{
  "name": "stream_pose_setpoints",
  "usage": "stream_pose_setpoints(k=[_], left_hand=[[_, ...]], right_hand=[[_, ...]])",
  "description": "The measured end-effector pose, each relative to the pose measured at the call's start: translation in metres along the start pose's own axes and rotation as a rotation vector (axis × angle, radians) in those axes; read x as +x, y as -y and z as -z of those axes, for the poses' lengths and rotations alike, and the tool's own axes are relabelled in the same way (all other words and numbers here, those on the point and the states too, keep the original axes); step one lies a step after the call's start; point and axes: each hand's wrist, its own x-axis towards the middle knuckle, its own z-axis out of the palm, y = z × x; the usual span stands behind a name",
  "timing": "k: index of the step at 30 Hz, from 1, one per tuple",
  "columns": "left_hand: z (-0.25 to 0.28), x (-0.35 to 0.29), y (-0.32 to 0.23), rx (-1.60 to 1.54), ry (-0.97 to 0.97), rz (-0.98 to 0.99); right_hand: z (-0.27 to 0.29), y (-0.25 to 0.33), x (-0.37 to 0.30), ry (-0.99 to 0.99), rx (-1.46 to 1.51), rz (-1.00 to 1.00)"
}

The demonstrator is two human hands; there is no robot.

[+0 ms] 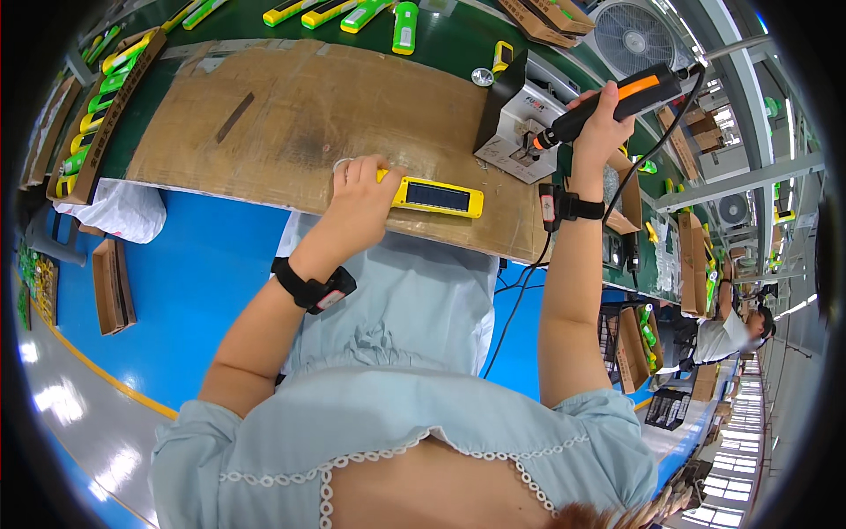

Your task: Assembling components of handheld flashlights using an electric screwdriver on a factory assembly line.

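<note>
The view is taken from the left one of two wide fisheye cameras worn side by side on the head. The lens is pointed down and forward over the light blue clothing [379, 423], which is seen nearest, along the lower edge. The left hand [363, 198] and right hand [604, 128] are framed farther off, with the worktop [449, 53] seen from above. The blue floor [207, 273] is shown lower down; distant windows [736, 467] are bent along the right rim.

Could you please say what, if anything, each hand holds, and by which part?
Right hand grips a black screwdriver around its middle; left hand holds a yellow device by its left end.
</note>
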Motion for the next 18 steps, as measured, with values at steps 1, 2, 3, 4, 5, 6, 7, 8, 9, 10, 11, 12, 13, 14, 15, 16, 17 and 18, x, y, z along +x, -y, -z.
stream_pose_setpoints(k=[1, 2, 3, 4, 5, 6, 7, 8, 9, 10, 11, 12, 13, 14, 15, 16, 17, 18], left_hand=[[0.0, -0.001, -0.001, 0.021, 0.004, 0.012], [0.001, -0.002, -0.001, 0.043, 0.009, 0.028], [0.001, -0.003, -0.001, 0.043, 0.009, 0.032], [-0.001, -0.003, -0.003, 0.054, -0.004, 0.029], [-0.003, -0.004, -0.004, 0.067, -0.018, 0.03], [-0.003, -0.005, -0.003, 0.069, -0.017, 0.04], [-0.003, -0.005, -0.002, 0.06, -0.036, 0.027], [-0.004, -0.006, -0.003, 0.048, -0.054, 0.012], [-0.005, -0.007, -0.003, 0.047, -0.052, 0.022], [-0.005, -0.007, -0.003, 0.049, -0.065, 0.008], [-0.005, -0.006, -0.002, 0.052, -0.078, -0.011], [-0.006, -0.006, -0.001, 0.05, -0.076, -0.008], [-0.006, -0.006, -0.001, 0.047, -0.078, -0.014], [-0.006, -0.006, 0.0, 0.046, -0.081, -0.019], [-0.006, -0.006, 0.001, 0.045, -0.079, -0.017], [-0.007, -0.007, 0.001, 0.046, -0.081, -0.015], [-0.007, -0.007, 0.002, 0.046, -0.084, -0.014], [-0.007, -0.007, 0.002, 0.046, -0.083, -0.014]], right_hand=[[0.0, -0.001, 0.001, 0.034, 0.008, -0.03], [0.0, -0.001, 0.001, 0.071, 0.018, -0.062], [0.001, 0.0, 0.002, 0.102, 0.015, -0.101], [0.001, 0.002, -0.001, 0.105, 0.016, -0.105], [0.001, 0.005, -0.007, 0.119, 0.084, -0.189], [-0.001, 0.01, -0.013, 0.134, 0.152, -0.275], [-0.004, 0.013, -0.023, 0.139, 0.166, -0.268], [-0.006, 0.019, -0.033, 0.15, 0.256, -0.287], [-0.011, 0.027, -0.045, 0.157, 0.31, -0.287], [-0.018, 0.035, -0.056, 0.163, 0.364, -0.287], [-0.024, 0.039, -0.066, 0.166, 0.365, -0.292], [-0.029, 0.043, -0.074, 0.199, 0.447, -0.287], [-0.035, 0.047, -0.082, 0.232, 0.528, -0.279], [-0.041, 0.049, -0.088, 0.232, 0.528, -0.283], [-0.047, 0.051, -0.094, 0.272, 0.445, -0.287], [-0.054, 0.052, -0.099, 0.313, 0.362, -0.29], [-0.061, 0.054, -0.104, 0.307, 0.376, -0.311], [-0.064, 0.051, -0.106, 0.35, 0.387, -0.292]])
